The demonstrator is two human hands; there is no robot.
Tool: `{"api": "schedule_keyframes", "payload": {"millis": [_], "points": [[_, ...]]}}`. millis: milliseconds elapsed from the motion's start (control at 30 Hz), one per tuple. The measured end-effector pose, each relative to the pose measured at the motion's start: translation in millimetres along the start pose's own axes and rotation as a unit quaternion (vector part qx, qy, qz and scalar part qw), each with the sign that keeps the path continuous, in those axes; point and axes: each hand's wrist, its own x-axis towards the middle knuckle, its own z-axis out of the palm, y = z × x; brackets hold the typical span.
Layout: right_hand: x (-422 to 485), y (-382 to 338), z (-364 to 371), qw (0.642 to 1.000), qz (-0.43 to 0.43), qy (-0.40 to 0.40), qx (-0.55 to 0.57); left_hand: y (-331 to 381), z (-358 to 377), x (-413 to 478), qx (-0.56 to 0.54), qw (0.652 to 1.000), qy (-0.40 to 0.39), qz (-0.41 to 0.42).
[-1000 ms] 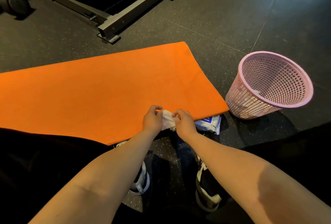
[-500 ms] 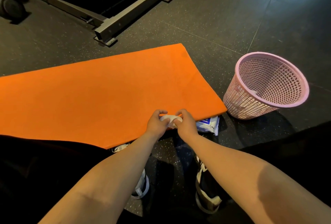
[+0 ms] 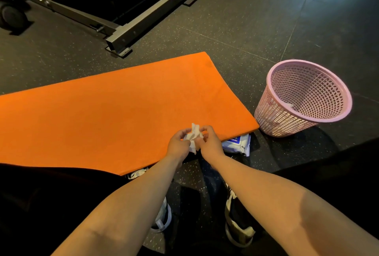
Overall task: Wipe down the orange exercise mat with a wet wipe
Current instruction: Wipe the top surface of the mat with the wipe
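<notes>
Both hands, left (image 3: 178,143) and right (image 3: 211,143), pinch crumpled wet wipe (image 3: 193,135) above orange mat (image 3: 102,116) near edge.

A single head-worn wide-angle view looks forward and down from close above the orange mat (image 3: 102,116).

The fingers (image 3: 205,129) of the right hand (image 3: 211,144) and the left hand (image 3: 178,143) cover much of the crumpled wet wipe (image 3: 193,135) pinched between them. Just right of the fingers, a wipes packet (image 3: 239,144) lies half under the orange mat (image 3: 112,116), its print too small to read. Far left of the fingers, the mat runs off the picture's edge.
</notes>
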Motion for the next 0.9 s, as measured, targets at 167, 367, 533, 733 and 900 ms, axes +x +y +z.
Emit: {"api": "schedule_keyframes", "payload": {"millis": [167,367,533,733,900], "points": [[4.1,0.2,-1.4,0.999,0.022,0.011,0.032,-3.8,-2.6,1.1,0.036,0.999,0.005,-0.036],[3.8,-5.1,-1.7,1.0,0.023,0.006,0.004,-7.6,-0.1,-1.1,0.072,0.997,0.009,-0.037],[2.3,-4.0,-1.1,0.999,0.035,0.01,-0.024,-5.9,2.3,-8.3,0.033,0.999,0.028,-0.007],[-3.9,-9.4,-3.1,0.999,0.024,-0.021,-0.043,2.4,3.6,-11.4,0.01,0.997,-0.025,-0.067],[-5.5,-14.1,-9.4,0.999,0.015,-0.032,-0.024,2.0,1.2,-2.7,0.007,0.996,-0.043,-0.083]]}}
